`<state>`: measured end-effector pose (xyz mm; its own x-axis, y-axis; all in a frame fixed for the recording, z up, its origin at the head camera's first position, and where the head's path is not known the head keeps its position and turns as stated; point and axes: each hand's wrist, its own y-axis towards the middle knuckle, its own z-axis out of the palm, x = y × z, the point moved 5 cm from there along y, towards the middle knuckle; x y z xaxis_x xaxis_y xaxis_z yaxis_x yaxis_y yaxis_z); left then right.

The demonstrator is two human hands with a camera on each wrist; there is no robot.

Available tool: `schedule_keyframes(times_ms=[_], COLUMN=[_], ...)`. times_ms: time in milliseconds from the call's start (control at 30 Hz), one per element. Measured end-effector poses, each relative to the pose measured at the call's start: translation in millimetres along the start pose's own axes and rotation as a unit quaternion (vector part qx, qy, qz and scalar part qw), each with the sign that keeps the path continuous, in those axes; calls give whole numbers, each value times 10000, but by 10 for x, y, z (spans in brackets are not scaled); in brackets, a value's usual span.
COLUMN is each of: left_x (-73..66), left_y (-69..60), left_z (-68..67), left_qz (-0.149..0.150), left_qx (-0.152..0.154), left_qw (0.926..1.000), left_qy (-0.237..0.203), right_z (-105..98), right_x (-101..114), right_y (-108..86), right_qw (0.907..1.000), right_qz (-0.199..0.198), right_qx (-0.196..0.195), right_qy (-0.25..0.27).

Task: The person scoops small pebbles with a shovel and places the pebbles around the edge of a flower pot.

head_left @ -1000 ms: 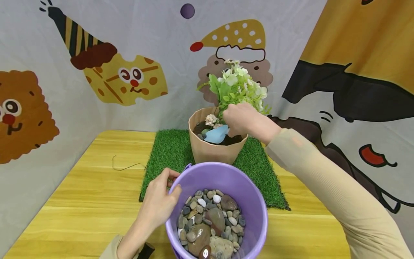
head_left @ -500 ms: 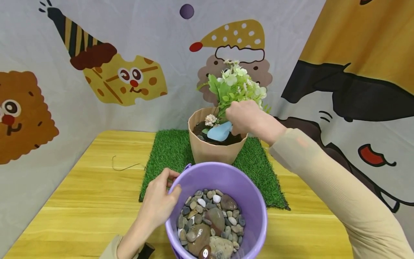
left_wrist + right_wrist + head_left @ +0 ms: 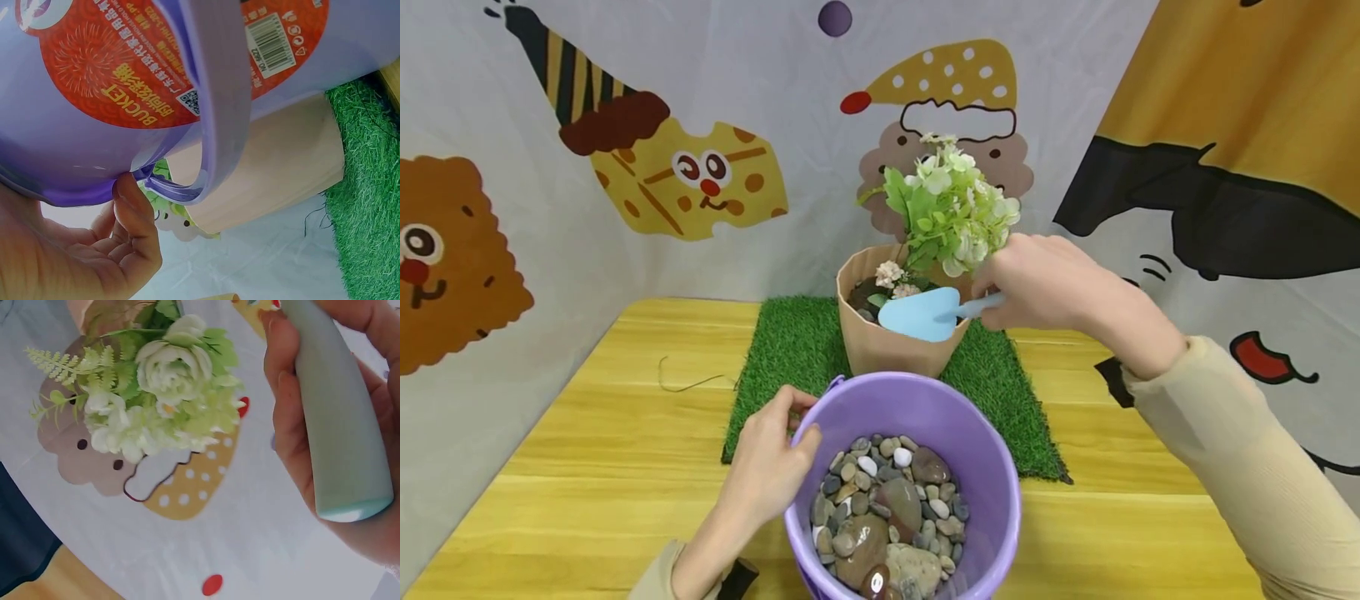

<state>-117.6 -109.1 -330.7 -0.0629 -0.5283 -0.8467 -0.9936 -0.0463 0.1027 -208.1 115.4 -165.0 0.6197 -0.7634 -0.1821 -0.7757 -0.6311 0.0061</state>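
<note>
My left hand [image 3: 771,462] pinches the rim of a purple bucket [image 3: 1000,475], thumb over the edge and fingers outside. Wet pebbles [image 3: 887,508] and a few larger stones lie in it. In the left wrist view the bucket's side bears a red label [image 3: 112,62]. My right hand [image 3: 1052,279] grips the handle [image 3: 344,412] of a small light blue trowel. Its blade [image 3: 921,315] hangs tilted over the front rim of a peach flowerpot [image 3: 895,354]. White-flowered greenery [image 3: 955,204] rises from the pot, with small pink blossoms [image 3: 890,273] beside dark soil.
Beneath the pot lies a green turf mat [image 3: 797,342] on a yellow wooden table [image 3: 625,442]. A thin dark wire [image 3: 688,387] rests at the left. Cartoon-printed cloth [image 3: 820,167] hangs behind. The bucket stands directly before the pot.
The right hand and trowel have moved right and slightly toward me. The blade has come out of the soil to the pot's front rim. The left hand stays on the bucket.
</note>
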Motion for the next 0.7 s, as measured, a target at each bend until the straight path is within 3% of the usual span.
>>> schedule_keyframes(times_ms=[333,700], left_x=[5,1], left_y=[1,-8], left_z=[-3,-1], left_qz=[-2,34], left_qx=[1,-37], left_qw=[10000,10000], left_qy=[46,39], right_z=[-14,270], right_x=[285,682], right_y=[-349,-406], right_qw=[9960,9890], right_qz=[-860,-1281], right_qx=[85,416], right_qy=[236,-611])
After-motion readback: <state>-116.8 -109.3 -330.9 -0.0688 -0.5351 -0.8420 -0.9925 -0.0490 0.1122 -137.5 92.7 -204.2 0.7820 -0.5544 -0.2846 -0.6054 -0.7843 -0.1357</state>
